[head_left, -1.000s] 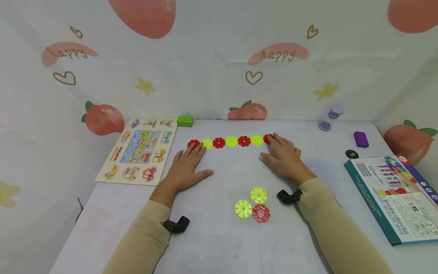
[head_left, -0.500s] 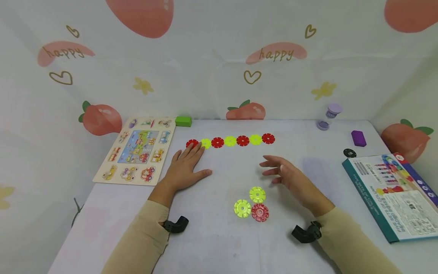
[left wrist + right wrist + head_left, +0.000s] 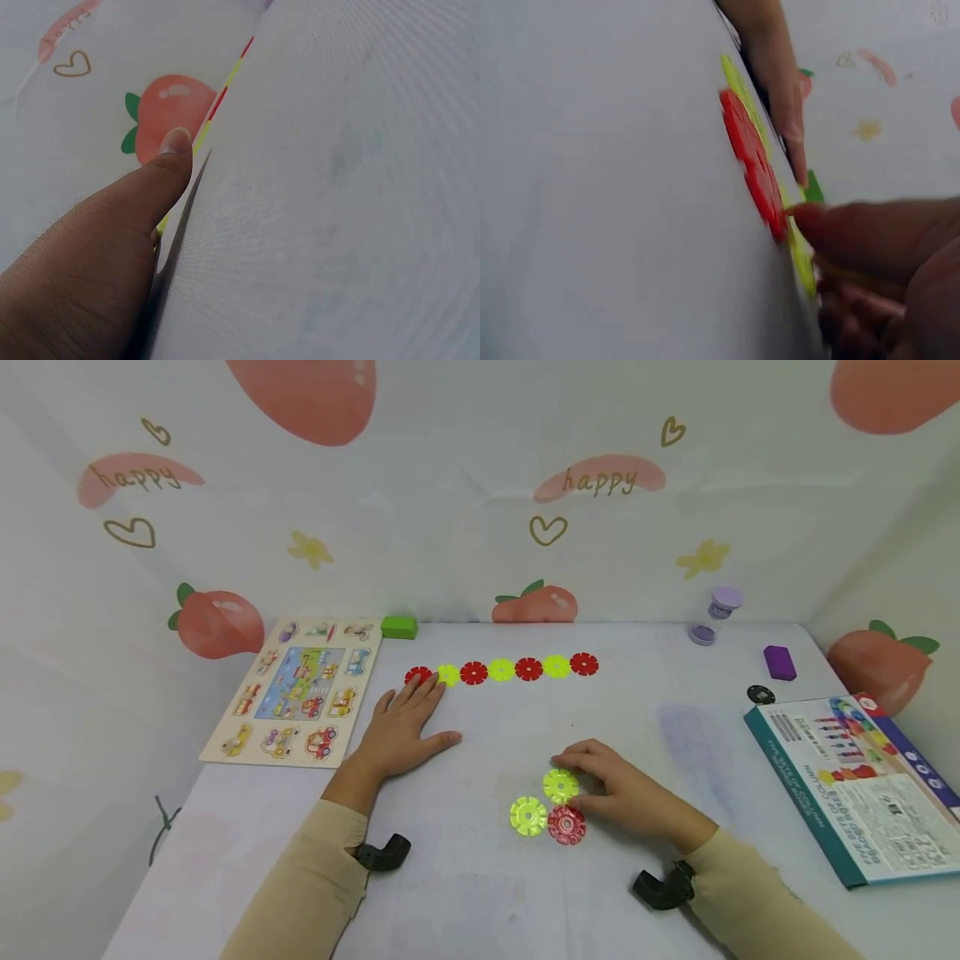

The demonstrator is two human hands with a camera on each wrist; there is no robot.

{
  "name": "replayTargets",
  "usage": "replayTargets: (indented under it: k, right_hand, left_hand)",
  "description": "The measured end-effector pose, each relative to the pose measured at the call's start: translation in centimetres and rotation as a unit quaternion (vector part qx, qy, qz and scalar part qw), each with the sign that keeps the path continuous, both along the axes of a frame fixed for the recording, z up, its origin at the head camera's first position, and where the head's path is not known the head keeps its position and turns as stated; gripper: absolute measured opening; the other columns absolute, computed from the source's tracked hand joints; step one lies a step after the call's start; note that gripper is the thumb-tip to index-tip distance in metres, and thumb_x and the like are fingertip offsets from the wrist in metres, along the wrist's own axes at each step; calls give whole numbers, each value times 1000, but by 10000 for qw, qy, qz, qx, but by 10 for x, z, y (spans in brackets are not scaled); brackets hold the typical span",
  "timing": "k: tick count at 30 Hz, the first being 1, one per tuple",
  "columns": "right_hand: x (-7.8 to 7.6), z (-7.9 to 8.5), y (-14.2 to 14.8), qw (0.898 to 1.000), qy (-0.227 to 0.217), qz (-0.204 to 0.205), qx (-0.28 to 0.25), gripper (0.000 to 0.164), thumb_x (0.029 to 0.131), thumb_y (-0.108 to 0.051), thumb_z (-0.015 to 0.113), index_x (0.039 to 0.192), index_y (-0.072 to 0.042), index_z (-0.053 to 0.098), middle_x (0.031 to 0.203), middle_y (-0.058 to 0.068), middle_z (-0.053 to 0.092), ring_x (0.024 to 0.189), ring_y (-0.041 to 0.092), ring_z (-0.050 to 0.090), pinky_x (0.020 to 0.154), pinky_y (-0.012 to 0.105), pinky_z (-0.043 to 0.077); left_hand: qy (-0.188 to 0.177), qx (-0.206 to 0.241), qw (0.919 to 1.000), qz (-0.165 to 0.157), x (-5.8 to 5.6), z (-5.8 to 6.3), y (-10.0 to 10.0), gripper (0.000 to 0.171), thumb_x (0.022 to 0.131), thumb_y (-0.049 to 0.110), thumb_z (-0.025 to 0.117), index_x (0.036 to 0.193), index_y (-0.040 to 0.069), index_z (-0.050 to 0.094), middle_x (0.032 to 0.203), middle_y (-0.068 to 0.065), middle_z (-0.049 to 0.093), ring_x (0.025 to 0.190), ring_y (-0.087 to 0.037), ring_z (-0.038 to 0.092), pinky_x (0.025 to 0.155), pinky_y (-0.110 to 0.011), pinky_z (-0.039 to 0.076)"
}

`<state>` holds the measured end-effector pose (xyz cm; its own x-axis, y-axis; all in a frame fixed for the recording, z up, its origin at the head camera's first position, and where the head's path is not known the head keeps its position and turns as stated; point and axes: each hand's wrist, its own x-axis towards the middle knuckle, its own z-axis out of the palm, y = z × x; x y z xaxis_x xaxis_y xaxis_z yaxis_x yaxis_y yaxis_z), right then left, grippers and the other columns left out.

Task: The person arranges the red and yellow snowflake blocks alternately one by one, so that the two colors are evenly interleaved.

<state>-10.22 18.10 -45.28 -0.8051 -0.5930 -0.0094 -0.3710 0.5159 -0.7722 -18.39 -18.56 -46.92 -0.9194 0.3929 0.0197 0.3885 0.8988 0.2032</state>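
Observation:
A row of red and yellow-green notched plastic discs (image 3: pixel 501 670) runs along the back of the table. My left hand (image 3: pixel 406 731) lies flat, spread fingers over the leftmost red disc (image 3: pixel 417 675) and touching the yellow disc beside it; the left wrist view shows its thumb and the row edge-on. Nearer the front, three loose discs lie together: two yellow and a red one (image 3: pixel 566 825). My right hand (image 3: pixel 622 789) has its fingers curled round the upper yellow disc (image 3: pixel 560 786), thumb at the lower rim, fingertips at the upper rim. The left yellow disc (image 3: pixel 528 817) lies untouched.
A wooden picture puzzle board (image 3: pixel 292 693) and a green block (image 3: pixel 399 627) sit at back left. To the right are a boxed set (image 3: pixel 862 789), a black disc (image 3: pixel 761 694), a purple block (image 3: pixel 780 662) and a purple hourglass (image 3: pixel 715 616). A printed cloth backs the table.
My right hand has left the right end of the row, uncovering its red disc, and come forward to the upper loose yellow disc. My left hand has stayed in place.

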Motion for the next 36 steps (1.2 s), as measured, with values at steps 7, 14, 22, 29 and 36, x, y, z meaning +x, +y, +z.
replayTargets:
  k: [7,14,22,29,36]
  right_hand:
    - [4,5,-11,9978,16,-553,363,39,83,-19,76,117,-21,55,109,-9,52,98,13,49,83,33,46]
    - [-15,10,0,9864,-735,-1355,-577,22,91,-19,68,111,-25,63,97,-1,62,82,21,60,69,33,54]
    - [-69,8,33,9458,-379,-3048,-1051,30,96,-21,60,125,-15,57,102,12,54,84,25,63,68,30,54]
    - [-103,-3,54,9161,-407,-3830,-1111,38,97,-10,56,134,-7,50,108,14,51,86,24,64,69,25,54]
    - [-118,-5,51,9160,-101,-3908,-898,43,96,-11,57,137,-5,46,116,14,47,94,24,59,78,30,52]
  left_hand:
    - [37,11,10000,4,0,0,-1,95,80,83,31,154,25,18,159,6,11,144,-20,4,110,-55,4]
    - [-17,23,10000,31,1,2,0,95,80,82,32,154,24,18,159,6,10,144,-20,4,110,-54,4]
    - [-10,77,10000,21,2,1,2,95,80,82,33,154,24,19,159,5,11,144,-21,5,110,-55,4]
    - [-1,59,10000,-3,3,0,2,95,80,82,34,154,24,20,159,5,11,144,-21,5,110,-56,4]
    - [73,34,10000,44,1,-1,0,95,80,83,32,154,25,19,159,6,11,144,-20,5,110,-55,4]
